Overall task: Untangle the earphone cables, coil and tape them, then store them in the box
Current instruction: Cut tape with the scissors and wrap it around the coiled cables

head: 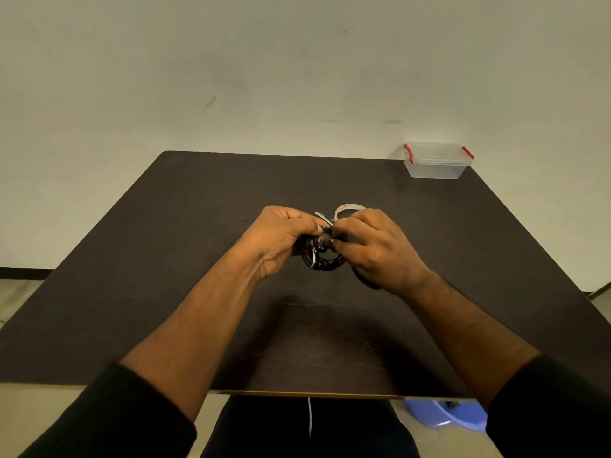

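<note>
A black coiled earphone cable hangs between both hands above the middle of the dark table. My left hand grips the coil's left side. My right hand pinches the coil's top, where a short strip of pale tape sticks out. A roll of pale tape shows just behind my right hand's fingers; I cannot tell whether it rests on the table or hangs from the strip. A clear plastic box with red clips and its lid on stands at the table's far right corner.
A pale wall rises behind the table. Below the table's near edge, a blue plastic object sits on the floor at the right, beside my dark-trousered legs.
</note>
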